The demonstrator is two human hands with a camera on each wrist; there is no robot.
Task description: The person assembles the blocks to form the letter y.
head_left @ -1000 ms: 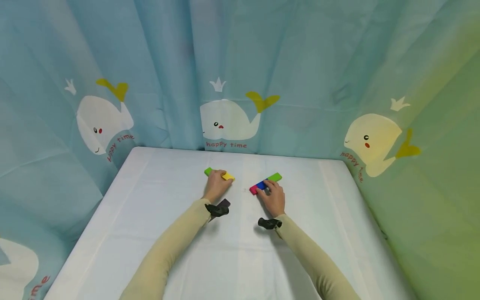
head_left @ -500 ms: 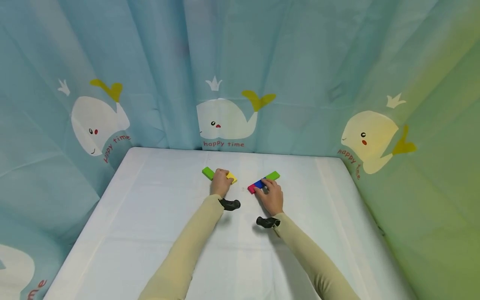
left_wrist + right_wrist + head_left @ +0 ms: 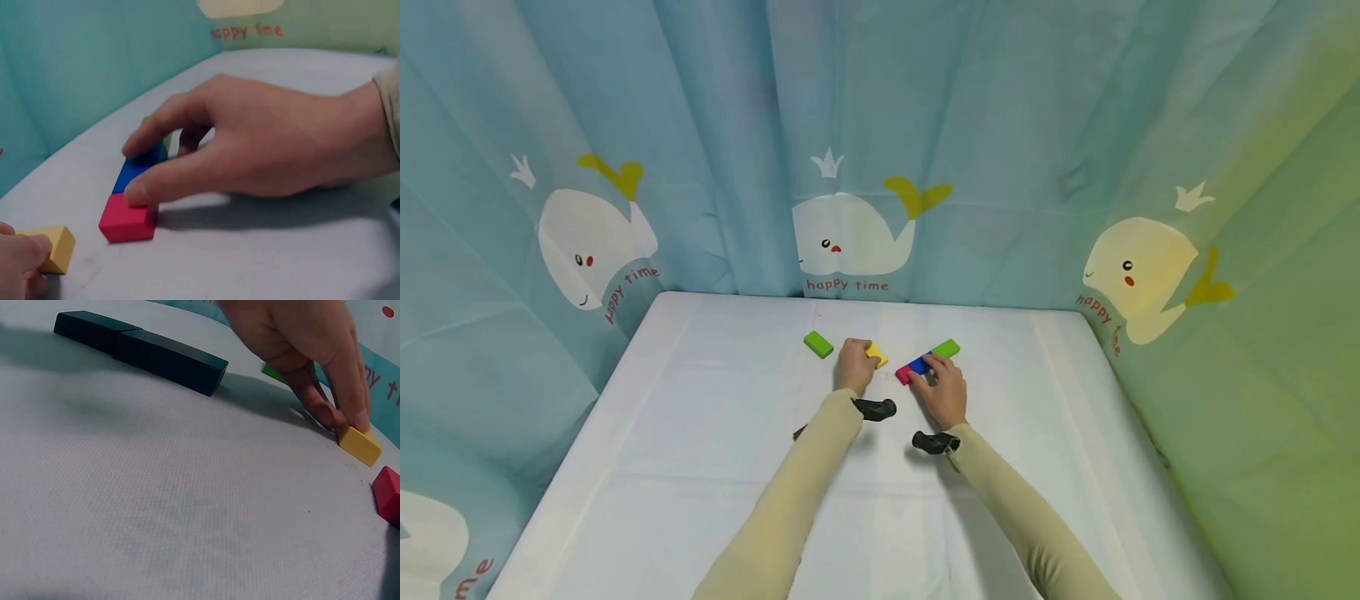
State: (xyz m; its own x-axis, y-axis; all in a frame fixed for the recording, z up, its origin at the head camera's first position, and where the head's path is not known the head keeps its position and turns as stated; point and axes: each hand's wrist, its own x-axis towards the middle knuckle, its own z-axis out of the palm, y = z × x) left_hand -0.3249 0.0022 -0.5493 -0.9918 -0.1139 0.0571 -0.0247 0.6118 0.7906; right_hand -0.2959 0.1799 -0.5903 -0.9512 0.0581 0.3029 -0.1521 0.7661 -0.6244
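My left hand [image 3: 855, 367] pinches a yellow block [image 3: 360, 445] between thumb and fingers, low on the white table. Just right of it a row of blocks lies slantwise, end to end: a red block [image 3: 129, 219] nearest, then a blue block [image 3: 136, 170], then a green block [image 3: 947, 348]. My right hand [image 3: 945, 395] holds this row, its thumb where red meets blue and its index finger on the blue block. A small gap separates the yellow block from the red one. Left of my left hand lies another green block [image 3: 818, 344], untouched.
Two dark blocks [image 3: 169, 360] lie end to end on the table in the right wrist view; the left forearm [image 3: 793, 492] mostly covers them from above. A blue-green curtain [image 3: 715, 167] with printed whales hangs close around the table [image 3: 700, 383].
My left hand has slid right with the yellow block, away from the left green block and closer to the red one. My right hand stays on the row. The head view shifted slightly.
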